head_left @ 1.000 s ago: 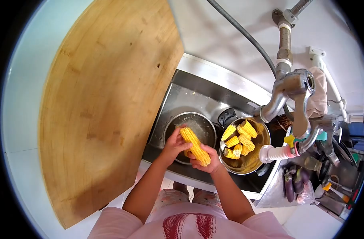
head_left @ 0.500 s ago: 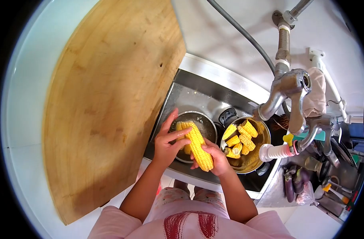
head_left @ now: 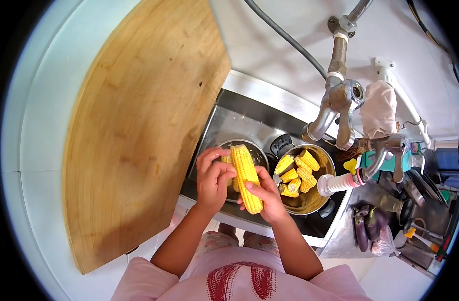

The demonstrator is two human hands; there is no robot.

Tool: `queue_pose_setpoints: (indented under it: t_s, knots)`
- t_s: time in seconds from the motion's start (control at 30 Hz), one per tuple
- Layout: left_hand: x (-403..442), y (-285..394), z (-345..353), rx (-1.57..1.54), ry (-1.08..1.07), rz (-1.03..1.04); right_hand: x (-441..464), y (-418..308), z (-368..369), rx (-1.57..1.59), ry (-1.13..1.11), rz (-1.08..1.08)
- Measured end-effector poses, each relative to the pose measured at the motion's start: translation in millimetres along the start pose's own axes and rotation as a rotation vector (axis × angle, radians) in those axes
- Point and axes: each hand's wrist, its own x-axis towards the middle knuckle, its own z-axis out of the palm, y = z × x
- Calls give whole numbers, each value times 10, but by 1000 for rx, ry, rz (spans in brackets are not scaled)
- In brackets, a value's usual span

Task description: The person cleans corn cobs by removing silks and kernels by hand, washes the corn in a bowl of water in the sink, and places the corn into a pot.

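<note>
A long yellow corn cob (head_left: 245, 175) is held over the sink by my right hand (head_left: 269, 197), its fingers and thumb wrapped round the lower part. Close to the cob's left side, my left hand (head_left: 212, 179) has its fingers curled with the tips near one another; whether they pinch anything is too small to tell. Behind the cob, a metal bowl (head_left: 263, 153) in the sink is partly hidden, with more yellow corn showing between my hands. To the right, several short corn pieces (head_left: 305, 174) lie in a steel pot (head_left: 326, 198).
A large wooden board (head_left: 139, 130) leans or lies at the left. Metal taps (head_left: 340, 108) project over the right of the sink (head_left: 239, 123), with a white and pink spout (head_left: 337, 183) near the pot. Eggplants (head_left: 366, 228) and utensils are farther right.
The cob has tilted more upright in my right hand. My left hand let go of it, spread its fingers, then curled them beside it. The view has shifted slightly.
</note>
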Motion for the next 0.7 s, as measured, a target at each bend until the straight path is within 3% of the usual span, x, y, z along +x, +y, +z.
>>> queue_pose_setpoints:
  t_s: [0.1,0.2,0.43,0.5,0.57,0.7]
  knots:
    - [-50,-7,-24,-169,91,-189,23,0,-57,-75,6,-70]
    - [-13,9,-65,-189,112,-253,10,-2,-51,-82,1,-113]
    - [8,152,-17,-38,12,-341,50,106,6,-313,112,-289]
    - [-14,132,-5,-5,-9,-348,54,133,-5,-618,179,-435]
    - [-24,127,5,-14,-28,-434,25,93,26,-672,199,-446]
    - [-21,77,-4,46,-48,-399,-6,48,47,-738,202,-474]
